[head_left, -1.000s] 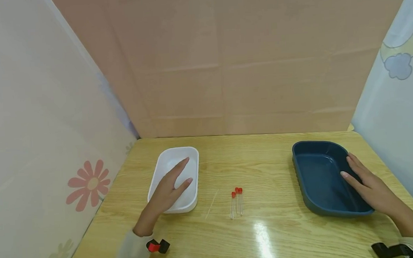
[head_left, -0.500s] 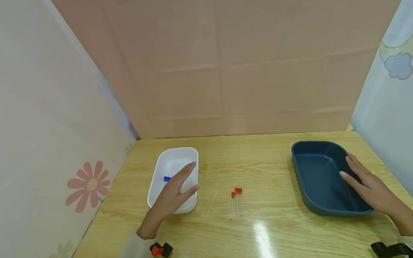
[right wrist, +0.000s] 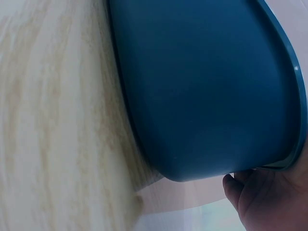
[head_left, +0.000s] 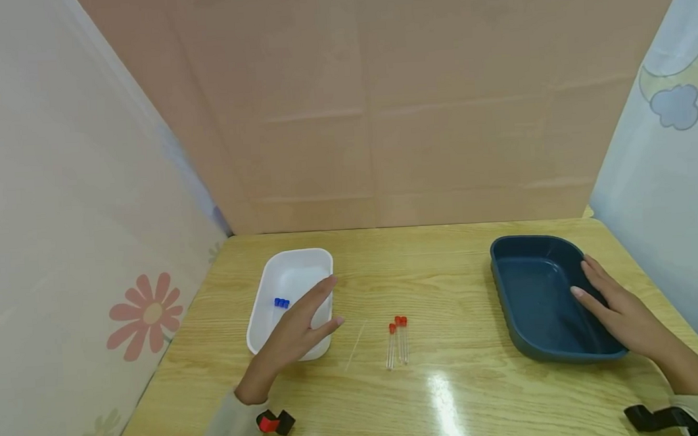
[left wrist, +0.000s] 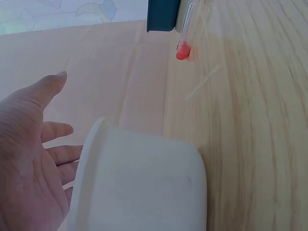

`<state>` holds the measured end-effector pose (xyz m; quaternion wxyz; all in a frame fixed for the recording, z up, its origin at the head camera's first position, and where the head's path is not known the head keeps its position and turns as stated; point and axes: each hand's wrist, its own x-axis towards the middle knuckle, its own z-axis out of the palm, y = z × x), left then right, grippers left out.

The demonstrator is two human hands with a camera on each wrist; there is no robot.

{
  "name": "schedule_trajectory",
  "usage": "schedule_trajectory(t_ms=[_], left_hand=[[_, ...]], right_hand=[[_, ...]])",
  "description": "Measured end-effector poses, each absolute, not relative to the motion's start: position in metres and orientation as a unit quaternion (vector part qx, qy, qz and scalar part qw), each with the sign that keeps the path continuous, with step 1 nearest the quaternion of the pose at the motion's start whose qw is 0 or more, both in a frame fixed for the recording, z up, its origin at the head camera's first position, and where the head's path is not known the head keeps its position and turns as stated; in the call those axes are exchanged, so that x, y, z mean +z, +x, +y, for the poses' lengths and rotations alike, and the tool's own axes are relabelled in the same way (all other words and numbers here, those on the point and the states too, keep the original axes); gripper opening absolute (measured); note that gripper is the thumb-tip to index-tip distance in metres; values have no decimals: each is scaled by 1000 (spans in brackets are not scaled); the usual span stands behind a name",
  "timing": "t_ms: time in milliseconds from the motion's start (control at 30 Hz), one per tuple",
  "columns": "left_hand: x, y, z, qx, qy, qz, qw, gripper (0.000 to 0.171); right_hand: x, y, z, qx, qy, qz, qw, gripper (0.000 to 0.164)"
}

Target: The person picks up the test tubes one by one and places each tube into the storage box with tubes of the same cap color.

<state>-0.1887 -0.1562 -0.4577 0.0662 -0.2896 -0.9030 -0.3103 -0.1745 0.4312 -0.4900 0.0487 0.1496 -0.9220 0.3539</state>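
The white tray [head_left: 299,267] is set at the left of the table [head_left: 447,292], its long axis aligned from near to far; blue caps [head_left: 282,303] are seen inside. Over its right side the left hand [head_left: 295,329] is held, fingers extended, nothing grasped. By the right hand [head_left: 620,312], relaxed and well apart, the right rim of the dark blue basin [head_left: 543,306], likewise lengthwise near to far, is touched. Between them, three red-capped tubes [head_left: 401,341] are laid, caps pointed away.

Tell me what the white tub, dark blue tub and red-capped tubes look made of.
White tub: probably plastic, satin; smooth, rounded corners.
Dark blue tub: likely plastic, slightly glossy; soft highlights inside.
Tubes: glass or clear plastic, can't tell; glossy, see-through.
Red caps: opaque, probably plastic; bright, even colour.
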Motion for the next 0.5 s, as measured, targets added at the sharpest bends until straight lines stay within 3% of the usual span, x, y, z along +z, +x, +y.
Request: schedule_trajectory(t_ms=[233,500], left_hand=[[-457,-186,-145,-288,-302,-907,55,79],[-458,-180,-131,-290,-304,-907,8,84]], right_hand=[[-488,-174,431,356,152,-921,50,68],[-489,-173,431,361,151,-919,51,68]])
